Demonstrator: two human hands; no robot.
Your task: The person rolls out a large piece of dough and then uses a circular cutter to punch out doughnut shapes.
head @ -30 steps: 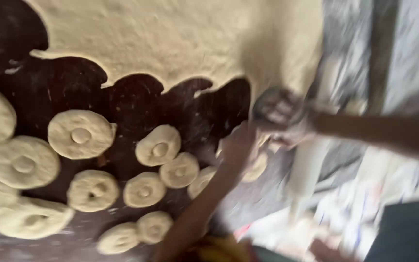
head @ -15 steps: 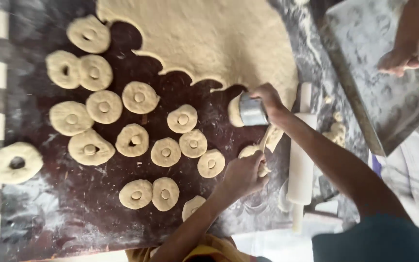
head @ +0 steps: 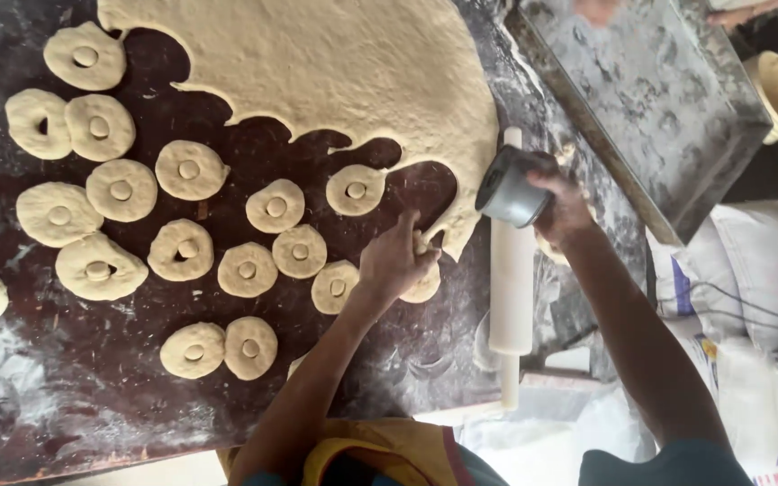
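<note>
- Head view: right hand (head: 562, 209) wrapped around metal cutter (head: 511, 187), lifted just beside dough sheet (head: 335, 67) edge.
- Left hand (head: 395, 261) pinching cut dough ring (head: 423, 279) below that edge.
- Risk: ring stretching or tearing if tugged; soft dough.

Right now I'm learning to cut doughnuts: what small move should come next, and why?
Probably lower the metal cutter in the right hand onto the uncut dough sheet beside it; the left hand is on a cut round.
</note>
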